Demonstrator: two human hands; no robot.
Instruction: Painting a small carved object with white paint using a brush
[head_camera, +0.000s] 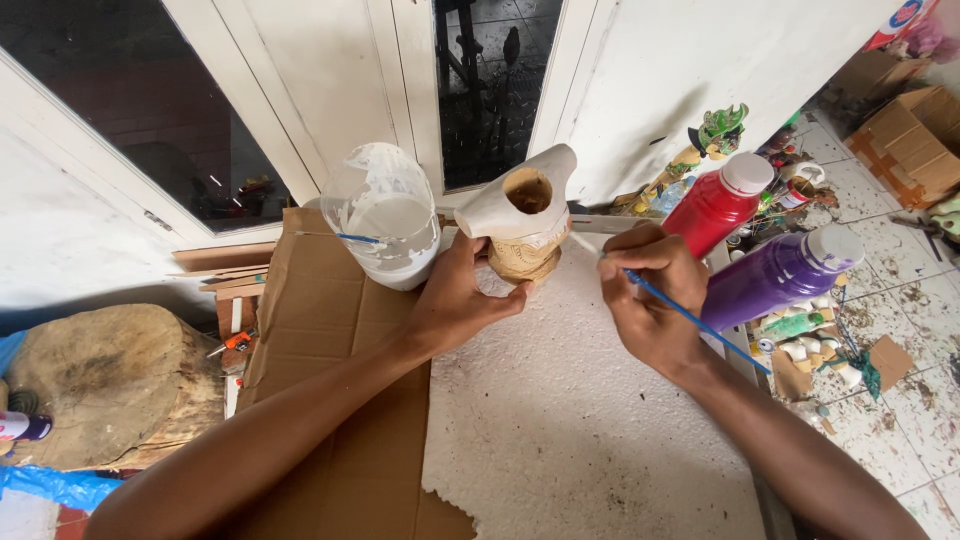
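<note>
Down on a white foam board (580, 420), two bare hands work on a small wooden carving (525, 225). The carving stands upright on the board, close to the white doors (330, 70). Its top part is painted white and its bottom part is bare brown wood. It has a round hole near the top.

The left hand (455, 295) curls around the carving from the left side. The thumb and fingers press on the brown bottom part, so the hand is partly closed on it.

The right hand (650, 290) is just to the right of the carving. Its fingers are pinched shut on a thin blue paintbrush (690, 320). The brush tip points at the carving, and the long handle sticks out past the wrist.

Just left of the carving sits a cut clear plastic bottle (385, 225) with white paint in it. Another thin brush (355, 238) lies across it. A sheet of brown cardboard (330, 400) lies under the left arm.

To the right lie a red paint bottle (715, 205) and a purple paint bottle (775, 275), both with white caps. A big wooden log (110, 385) sits far to the left
</note>
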